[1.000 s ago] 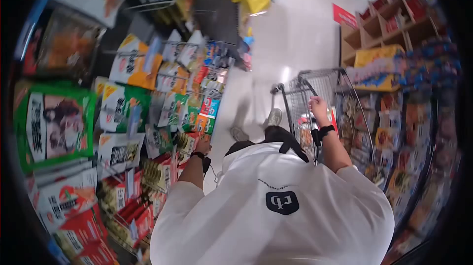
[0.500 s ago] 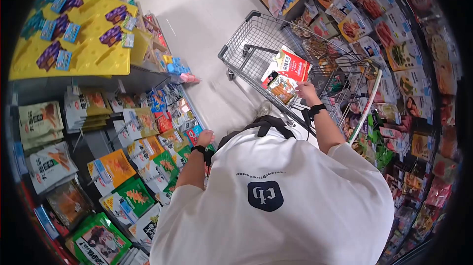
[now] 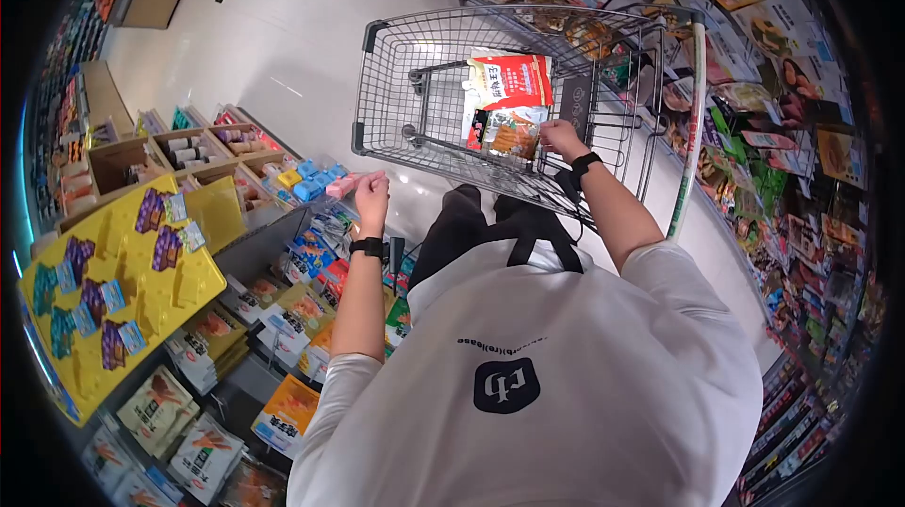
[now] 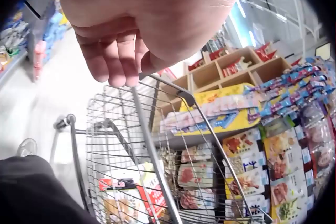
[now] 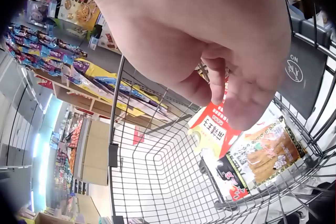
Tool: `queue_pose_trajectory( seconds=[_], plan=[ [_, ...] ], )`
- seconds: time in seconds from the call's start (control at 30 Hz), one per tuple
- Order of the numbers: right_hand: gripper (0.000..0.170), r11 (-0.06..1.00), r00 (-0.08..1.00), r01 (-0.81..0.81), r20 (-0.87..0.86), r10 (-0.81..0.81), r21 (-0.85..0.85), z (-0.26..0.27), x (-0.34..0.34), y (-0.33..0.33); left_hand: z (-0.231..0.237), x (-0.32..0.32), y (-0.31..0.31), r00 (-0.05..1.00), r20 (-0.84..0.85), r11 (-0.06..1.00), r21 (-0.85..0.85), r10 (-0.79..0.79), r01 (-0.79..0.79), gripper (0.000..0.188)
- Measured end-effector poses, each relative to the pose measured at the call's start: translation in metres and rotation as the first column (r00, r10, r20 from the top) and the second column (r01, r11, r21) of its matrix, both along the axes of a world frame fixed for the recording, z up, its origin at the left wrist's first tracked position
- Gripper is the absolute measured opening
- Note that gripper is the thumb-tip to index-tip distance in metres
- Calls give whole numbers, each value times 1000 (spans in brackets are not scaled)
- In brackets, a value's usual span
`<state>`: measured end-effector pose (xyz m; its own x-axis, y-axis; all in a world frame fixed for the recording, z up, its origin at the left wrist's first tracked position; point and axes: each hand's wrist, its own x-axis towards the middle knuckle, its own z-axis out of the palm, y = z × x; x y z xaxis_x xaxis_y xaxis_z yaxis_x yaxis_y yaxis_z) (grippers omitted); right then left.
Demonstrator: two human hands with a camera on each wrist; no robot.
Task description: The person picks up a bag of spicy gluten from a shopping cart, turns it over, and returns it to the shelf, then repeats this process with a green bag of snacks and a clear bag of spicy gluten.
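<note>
In the head view my left hand [image 3: 371,194] is held up in front of the left shelf, its fingers loosely curled around nothing. The left wrist view shows the same empty fingers, with the cart beyond them. My right hand [image 3: 562,138] hangs loosely curled over the near side of the wire shopping cart [image 3: 386,83]. Inside the cart lie a red and white snack packet [image 3: 518,81] and a clear-fronted packet of brown food [image 3: 511,135]. In the right wrist view the right fingers [image 5: 244,111] overlap the red packet [image 5: 215,129].
A yellow display board [image 3: 132,290] with purple and teal packs juts out at left, beside a wooden compartment rack [image 3: 193,144]. Hanging snack bags [image 3: 287,408] fill the lower-left shelf. More packets [image 3: 797,83] line the right shelf. The cart's handle [image 3: 696,130] points towards that shelf.
The view has swung to the right, bringing the cart to the middle and across in front. My left hand has come forward from beside the shelf bags. The right hand stays over the cart.
</note>
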<state>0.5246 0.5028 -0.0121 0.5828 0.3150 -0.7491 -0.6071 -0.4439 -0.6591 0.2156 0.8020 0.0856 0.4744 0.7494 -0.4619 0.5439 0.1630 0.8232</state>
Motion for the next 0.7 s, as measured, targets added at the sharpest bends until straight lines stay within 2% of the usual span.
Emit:
queue_pose_trajectory(
  seconds=[0.03,0.07,0.1,0.13,0.17,0.2,0.23,0.3,0.37,0.4,0.43,0.47,0.5,0.53,0.57,0.6,0.63,0.7],
  plan=[
    [11,994,996,-87,27,89,-73,-7,0,-1,-5,22,7,994,-43,995,33,-98,99,20],
    [11,974,983,-169,45,177,-150,-14,2,-2,-11,51,12,990,-48,991,21,-133,134,20],
    [13,946,967,-206,99,237,-251,-22,3,-3,-18,75,11,991,-18,989,-71,-130,128,22],
    [14,915,918,-211,253,307,-344,-30,-2,-4,-26,97,7,993,10,979,-165,-118,118,24],
    [16,876,832,-203,395,389,-437,-39,-2,-4,-32,123,0,990,6,972,-187,-142,140,24],
    [21,864,855,-242,324,406,-442,-49,1,-2,-39,148,-7,969,-54,948,-228,-241,223,26],
    [23,863,840,-230,356,410,-450,-62,-1,1,-54,169,-11,935,-111,915,-273,-338,298,28],
    [26,866,908,-281,179,380,-413,-68,4,16,-125,192,-15,873,-51,840,-304,-485,450,32],
    [25,856,878,-306,224,422,-416,-81,5,28,-205,202,-18,743,-222,774,-251,-631,582,39],
    [24,908,914,-267,215,345,-323,-61,5,39,-236,205,-20,653,-278,710,-288,-704,643,43],
    [24,906,917,-269,201,345,-328,-75,1,39,-256,209,-19,555,-325,641,-319,-766,697,47],
    [26,862,859,-310,270,435,-402,-97,-2,41,-211,223,-29,628,-282,679,-444,-725,585,61],
    [28,812,781,-340,338,525,-475,-116,3,47,-228,219,-37,653,-324,724,-190,-684,664,55],
    [32,741,650,-375,412,638,-556,-123,1,48,-265,211,-44,664,-339,738,-177,-667,651,62],
    [39,720,624,-399,408,667,-568,-128,0,50,-296,206,-49,669,-355,749,-172,-653,639,68],
    [44,697,555,-409,445,703,-589,-135,-2,51,-291,209,-51,686,-325,759,-275,-651,590,74],
    [48,672,486,-419,474,734,-611,-138,-5,51,-300,204,-52,679,-332,755,-289,-656,588,74],
    [47,661,530,-448,417,738,-601,-143,-3,59,-319,201,-50,738,-279,787,-280,-614,549,72]
  ],
)
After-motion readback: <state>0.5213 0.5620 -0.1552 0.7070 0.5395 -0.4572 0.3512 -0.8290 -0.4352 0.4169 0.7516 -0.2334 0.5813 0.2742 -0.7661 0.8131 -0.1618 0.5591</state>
